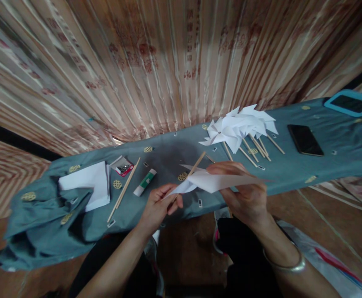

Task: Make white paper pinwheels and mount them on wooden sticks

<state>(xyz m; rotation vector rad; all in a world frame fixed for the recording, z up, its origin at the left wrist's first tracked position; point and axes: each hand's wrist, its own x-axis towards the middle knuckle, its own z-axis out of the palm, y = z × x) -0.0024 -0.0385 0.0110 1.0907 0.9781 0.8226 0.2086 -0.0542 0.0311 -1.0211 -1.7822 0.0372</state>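
A white paper pinwheel [213, 182] is in front of me, above the near edge of the cloth-covered table. My left hand [160, 205] is closed at its left side, pinching a thin wooden stick [197, 162] that slants up behind the paper. My right hand [245, 196] is closed round the pinwheel's right side, with its fingers partly behind the paper. Whether the stick is fastened to the pinwheel I cannot tell. A green and white glue stick [145, 182] lies on the cloth left of my left hand.
Several finished pinwheels [243, 124] on sticks lie overlapped at the back. Left are loose wooden sticks [123, 191], an open small box of metal pins [122, 166] and white paper sheets [98, 186]. A black phone [305, 140] and a blue-framed tablet [351, 102] lie right.
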